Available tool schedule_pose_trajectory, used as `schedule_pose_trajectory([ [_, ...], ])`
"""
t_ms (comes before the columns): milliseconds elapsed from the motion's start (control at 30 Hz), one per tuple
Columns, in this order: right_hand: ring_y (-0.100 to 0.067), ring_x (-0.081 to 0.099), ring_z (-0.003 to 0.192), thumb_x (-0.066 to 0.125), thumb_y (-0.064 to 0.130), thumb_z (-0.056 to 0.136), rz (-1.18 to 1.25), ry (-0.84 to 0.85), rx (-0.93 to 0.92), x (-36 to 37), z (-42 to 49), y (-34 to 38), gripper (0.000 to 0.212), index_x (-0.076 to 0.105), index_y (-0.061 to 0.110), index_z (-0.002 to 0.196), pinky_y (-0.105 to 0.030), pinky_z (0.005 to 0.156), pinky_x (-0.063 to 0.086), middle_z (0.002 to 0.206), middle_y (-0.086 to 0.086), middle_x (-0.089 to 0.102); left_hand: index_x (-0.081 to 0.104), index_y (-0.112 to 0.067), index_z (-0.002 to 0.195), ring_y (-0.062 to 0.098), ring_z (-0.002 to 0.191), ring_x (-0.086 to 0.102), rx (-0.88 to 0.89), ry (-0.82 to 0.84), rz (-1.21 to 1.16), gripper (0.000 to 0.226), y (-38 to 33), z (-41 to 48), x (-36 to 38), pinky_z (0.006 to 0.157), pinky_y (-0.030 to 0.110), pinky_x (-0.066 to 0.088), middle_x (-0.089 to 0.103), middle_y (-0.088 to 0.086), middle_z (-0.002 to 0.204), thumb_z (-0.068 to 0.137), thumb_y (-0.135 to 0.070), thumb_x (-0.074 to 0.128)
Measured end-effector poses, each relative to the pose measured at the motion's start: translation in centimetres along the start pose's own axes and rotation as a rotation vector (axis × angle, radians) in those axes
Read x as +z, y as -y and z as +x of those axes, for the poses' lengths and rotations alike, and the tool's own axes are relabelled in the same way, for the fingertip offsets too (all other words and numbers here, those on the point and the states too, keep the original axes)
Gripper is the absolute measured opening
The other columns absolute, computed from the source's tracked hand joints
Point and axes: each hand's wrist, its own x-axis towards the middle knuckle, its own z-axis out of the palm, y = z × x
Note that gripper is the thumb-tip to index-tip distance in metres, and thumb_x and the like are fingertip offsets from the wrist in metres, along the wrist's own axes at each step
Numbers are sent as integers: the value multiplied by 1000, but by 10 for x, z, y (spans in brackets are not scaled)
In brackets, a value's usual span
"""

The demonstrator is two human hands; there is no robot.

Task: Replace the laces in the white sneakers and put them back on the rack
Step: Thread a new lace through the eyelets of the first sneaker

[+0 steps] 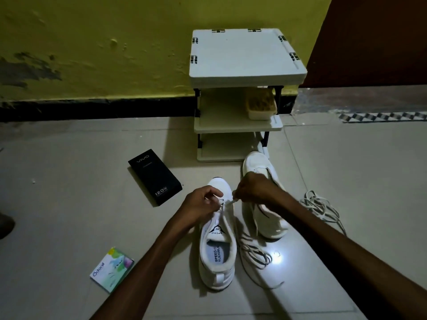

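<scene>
Floor (69, 204): pale tiles are carrying everything; open room is lying to the left of the shoes and near the person, while the right side is crowded

Rack (240, 125): white, three-tiered, standing far against the yellow wall; its lower shelves are sitting bare of shoes, with a tub (261, 105) on the middle one

Near sneaker (217, 245): lying on the floor between the forearms, long axis running near to far, toe pointing at the rack, mouth facing up

Far sneaker (265, 199): lying just beside it on the right, toe reaching toward the rack's foot, partly hidden by the right wrist

Black box (154, 176): resting far left of the near sneaker, well apart from the hands

Left hand (203, 204): its grip is closing tight, fingers curled and pinching at the far eyelet row of the near sneaker; lace or flap, too small to tell

Right hand (254, 190): its grip is pinching the lace tip, hovering just right of those eyelets

Green packet (112, 269): lying near left, out of the way

Loose laces (321, 209): one tangle is trailing far right, another (256, 252) is coiling just right of the near sneaker's heel

Lace tip (234, 200): pointing left toward the eyelets; the right hand is nearer, so threading is likely calling for a short leftward push, the far sneaker crowding that wrist
</scene>
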Motion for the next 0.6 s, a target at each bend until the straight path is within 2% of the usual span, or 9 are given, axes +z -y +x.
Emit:
schedule_pose_trajectory([
  [67, -10, 64, 70, 67, 27, 90, 82, -31, -58, -24, -18, 12, 21, 76, 8, 90, -21, 59, 45, 75, -3, 68, 70, -33, 96, 0, 62, 52, 76, 35, 95, 19, -10, -1, 2, 55, 10, 38, 61, -12, 75, 84, -19, 72],
  [133, 2, 54, 51, 63, 25, 93, 219, -59, -101, -43, -37, 21, 19, 75, 11, 87, -12, 47, 37, 65, 3, 63, 73, -36, 93, -1, 60, 54, 150, 22, 186, 14, -22, -1, 7, 56, 9, 37, 62, -12, 71, 83, -25, 74],
  [200, 1, 54, 54, 61, 26, 95, 259, -127, -133, -54, -49, 24, 20, 73, 12, 84, -14, 49, 37, 67, 4, 64, 76, -30, 88, 0, 63, 56, 188, -67, 126, 8, -34, 1, 11, 56, 8, 38, 66, -10, 73, 86, -23, 72],
  [300, -2, 57, 55, 64, 29, 93, 119, -198, -129, -55, -58, 20, 24, 72, 14, 77, -16, 51, 39, 65, 6, 65, 75, -22, 84, 1, 56, 51, 211, -290, -109, 9, -56, 4, 1, 51, 10, 38, 61, -9, 64, 90, -24, 68],
  [400, -2, 59, 49, 64, 31, 92, 37, -6, -76, -42, -65, 9, 25, 75, 10, 83, -13, 47, 42, 65, 2, 68, 74, -15, 88, 0, 50, 52, 199, -409, -294, 12, -74, 9, -16, 48, 13, 40, 62, -5, 61, 90, -25, 68],
  [467, -13, 68, 65, 63, 28, 93, -21, 120, -69, -29, -64, 0, 24, 75, 8, 88, -20, 59, 51, 78, -6, 73, 73, -11, 93, 2, 51, 57, 146, -442, -403, 9, -82, 11, -22, 47, 15, 44, 66, 0, 65, 91, -18, 67],
  [533, -21, 69, 82, 64, 30, 92, -209, 151, -63, -17, -59, -7, 24, 75, 9, 93, -30, 72, 52, 91, -10, 73, 72, -9, 97, 7, 56, 62, 78, -450, -480, 9, -84, 12, -21, 51, 18, 51, 69, 4, 70, 91, -11, 65],
  [600, -21, 66, 81, 65, 30, 92, -332, 226, -43, -11, -55, -11, 24, 73, 10, 100, -27, 65, 49, 92, -8, 70, 68, -10, 99, 12, 63, 65, 45, -412, -522, 10, -81, 12, -19, 58, 21, 56, 70, 6, 77, 91, -8, 63],
])
